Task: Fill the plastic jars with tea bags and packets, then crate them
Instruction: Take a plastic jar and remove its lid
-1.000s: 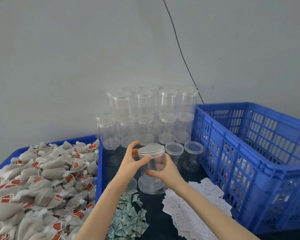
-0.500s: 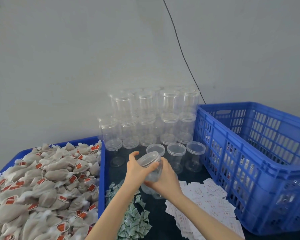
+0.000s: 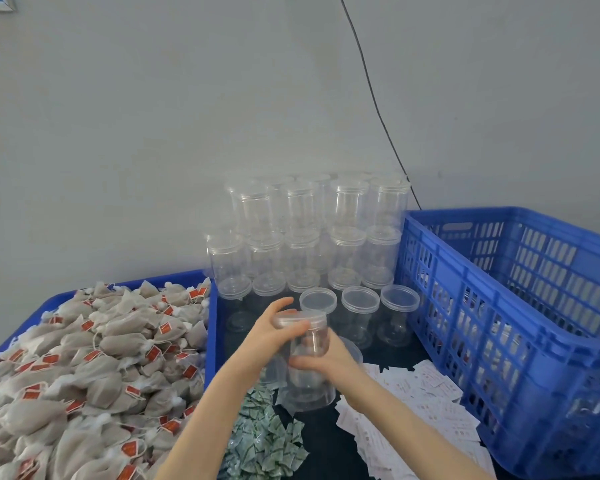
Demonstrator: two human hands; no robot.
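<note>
I hold a clear plastic jar (image 3: 309, 344) upright above the dark table. My left hand (image 3: 271, 336) curls over its lid at the top. My right hand (image 3: 326, 362) grips the jar's body from the right. A heap of grey tea bags with red tags (image 3: 94, 368) fills the blue tray on the left. Small green packets (image 3: 264, 434) lie below the jar, and white packets (image 3: 413, 410) lie to the right. Another clear jar or lid (image 3: 309, 396) sits under my hands.
Stacked empty lidded jars (image 3: 319, 230) stand against the grey wall behind my hands, with three single jars (image 3: 361, 303) in front. A large blue slatted crate (image 3: 506, 323) takes up the right side. A black cable (image 3: 374, 102) runs down the wall.
The jar came toward me from the row, tilted, and now stands upright nearer. My left hand has closed more fully over its lid.
</note>
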